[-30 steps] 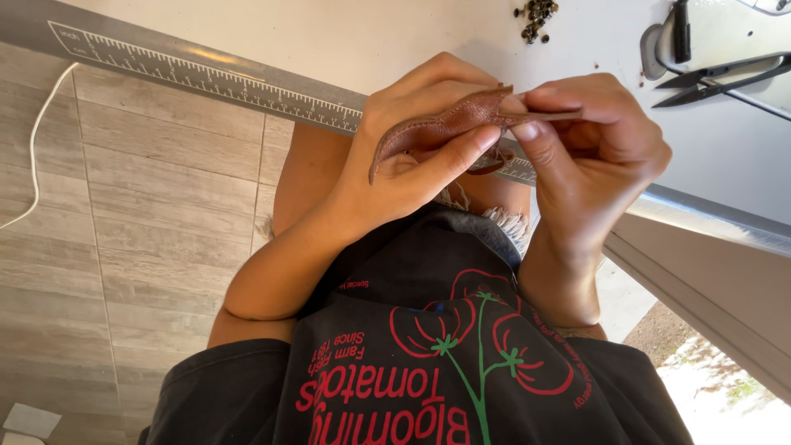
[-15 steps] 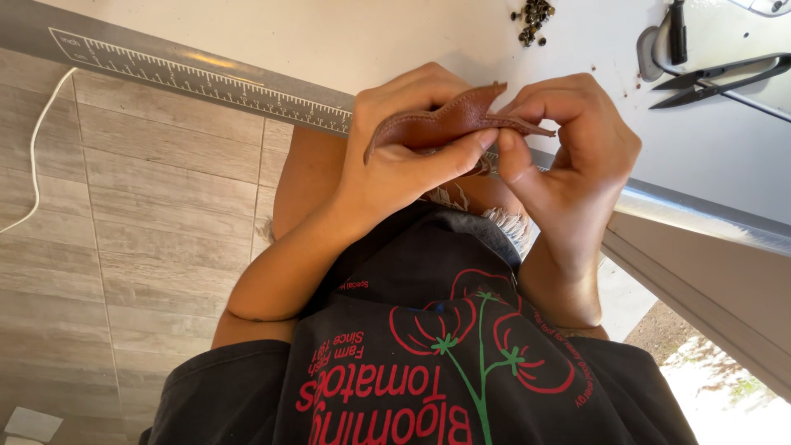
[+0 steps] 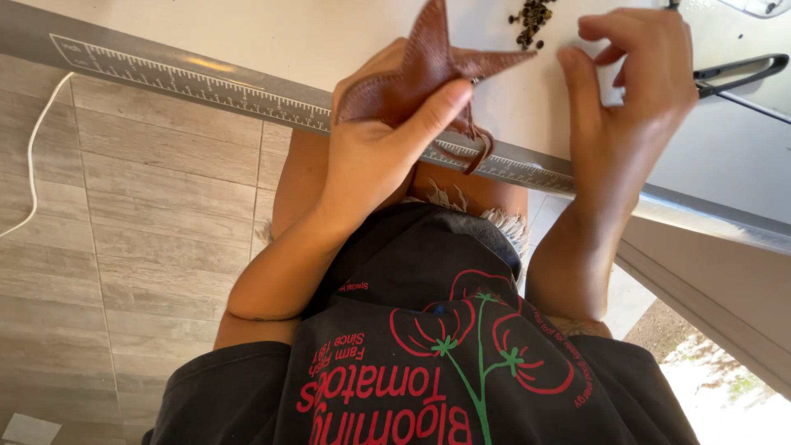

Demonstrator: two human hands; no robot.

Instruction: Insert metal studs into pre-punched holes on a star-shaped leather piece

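My left hand (image 3: 387,144) grips a brown leather piece (image 3: 428,70) with pointed, star-like tips, thumb pressed across its front, held over the edge of a white table (image 3: 272,41). A thin brown strap loop (image 3: 474,152) hangs from the leather below my thumb. My right hand (image 3: 630,91) is raised apart from the leather, fingers curled and spread above the tabletop, holding nothing that I can see. A small pile of dark beads or rivets (image 3: 531,18) lies on the table between both hands, at the far side.
A grey ruler strip (image 3: 206,82) runs along the table's front edge. Black-handled scissors (image 3: 741,70) lie at the right. A white cable (image 3: 33,148) trails over the wood-look floor at the left. My dark printed shirt fills the lower middle.
My right hand has let go of the leather and moved away to the right. The left hand has turned the leather piece upward, showing its pointed tips.
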